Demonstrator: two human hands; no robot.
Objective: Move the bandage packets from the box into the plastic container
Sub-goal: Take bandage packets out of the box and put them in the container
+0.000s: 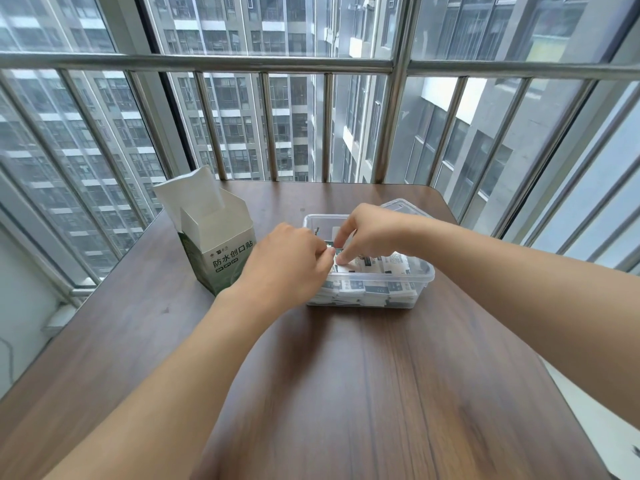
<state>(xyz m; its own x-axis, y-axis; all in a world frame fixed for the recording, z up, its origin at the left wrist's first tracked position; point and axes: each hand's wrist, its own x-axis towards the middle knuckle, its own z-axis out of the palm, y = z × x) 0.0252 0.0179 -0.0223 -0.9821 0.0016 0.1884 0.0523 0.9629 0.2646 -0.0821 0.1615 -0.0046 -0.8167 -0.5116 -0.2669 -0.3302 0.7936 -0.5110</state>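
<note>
- The counter (346,393) is dark wood, and the near part in front of the plastic container (424,276) carries only the two bare forearms, which reach forward from the lower corners of the view.
- The plastic container is clear, with its long side across the view, and it stands on the counter. Many bandage packets (384,265) already lie inside it in white and dark layers that show through the front wall.
- The left hand (284,261) is at the left end of the container, its fingers curled over the rim. I cannot tell whether its grip holds a packet or only presses on the pile.
- The right hand (367,233) comes over the container from the right, with thumb and fingers closed down to a narrow pinch on what seems to be one packet near the left end; the view is poor here, so this is a judgement.
- Both hands meet above the left end, so the packets lie directly below the grip, and each hand is equally near.
- The box (221,251) stands upright just left of the container, flaps open, its inside hidden.
- A clear lid (403,206) lies behind the container, touching its far edge.
- Beyond the container the counter ends at a metal railing (322,126) and window glass.
</note>
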